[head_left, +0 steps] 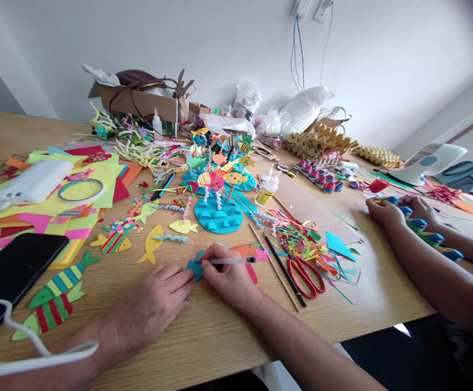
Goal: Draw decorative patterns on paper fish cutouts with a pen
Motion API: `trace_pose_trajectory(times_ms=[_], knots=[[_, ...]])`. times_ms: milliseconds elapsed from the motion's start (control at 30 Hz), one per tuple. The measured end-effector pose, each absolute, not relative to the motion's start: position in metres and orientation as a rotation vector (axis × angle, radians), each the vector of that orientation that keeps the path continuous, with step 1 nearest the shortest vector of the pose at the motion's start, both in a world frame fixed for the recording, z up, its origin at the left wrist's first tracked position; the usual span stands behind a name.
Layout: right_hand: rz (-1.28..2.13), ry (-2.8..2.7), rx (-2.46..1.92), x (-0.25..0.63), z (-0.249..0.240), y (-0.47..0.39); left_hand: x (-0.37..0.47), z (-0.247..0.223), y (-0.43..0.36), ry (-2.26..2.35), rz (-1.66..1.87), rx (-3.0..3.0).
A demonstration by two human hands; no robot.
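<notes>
Paper in yellow, pink and orange sheets [111, 185] lies piled at our far left, with a white rectangular power bank [35, 181] on top and a flat black phone [22, 266] resting over its near edge. Just beside the phone we see a blue-and-yellow striped paper fish [59, 282] and, touching it, a red-and-green striped paper fish [52, 314]. Our left hand [155, 298] lies palm down, its fingertips on the left edge of a small blue paper cut-out [195, 266]; its thumb is hidden, so we cannot tell whether it pinches. A plain yellow paper fish [152, 247] lies beyond that hand. The cut-out sits on the table between our two hands. Our right hand [228, 278] grips a slim pale pen with a black end [232, 260], its fingertips at the cut-out's right side. Further right lie a thin wooden stick [275, 270], a black pencil [285, 270] and red-handled scissors [306, 276]. At the far right, a co-worker's hands [388, 213] hold a blue-and-green painted egg-carton strip [427, 233].
</notes>
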State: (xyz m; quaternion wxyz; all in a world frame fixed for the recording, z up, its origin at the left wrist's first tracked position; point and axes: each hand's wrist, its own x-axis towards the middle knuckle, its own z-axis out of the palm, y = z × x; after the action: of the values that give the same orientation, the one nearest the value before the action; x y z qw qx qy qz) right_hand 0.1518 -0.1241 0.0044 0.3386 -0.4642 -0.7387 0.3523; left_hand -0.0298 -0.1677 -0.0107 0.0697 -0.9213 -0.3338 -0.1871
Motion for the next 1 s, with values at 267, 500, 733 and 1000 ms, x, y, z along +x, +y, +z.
trace_pose_trajectory(times_ms=[267,500,733,1000], knots=[[0.939,-1.924,-1.196,0.1493,0.0044,-0.1239,-0.0265,-0.0056,-0.1678,-0.975,-0.617,-2.743],[0.954,-1.932,-1.179,0.1497,0.0018,-0.1231,-0.0258,-0.0065,-0.1685,-0.962,-0.672,-2.712],[0.958,-1.935,-1.179,0.1496,0.0023,-0.1228,-0.0258,-0.0114,-0.1665,-0.967,-0.643,-2.721],[0.923,-1.936,-1.193,0.1489,0.0028,-0.1216,-0.0266,-0.0064,-0.1685,-0.967,-0.634,-2.747]])
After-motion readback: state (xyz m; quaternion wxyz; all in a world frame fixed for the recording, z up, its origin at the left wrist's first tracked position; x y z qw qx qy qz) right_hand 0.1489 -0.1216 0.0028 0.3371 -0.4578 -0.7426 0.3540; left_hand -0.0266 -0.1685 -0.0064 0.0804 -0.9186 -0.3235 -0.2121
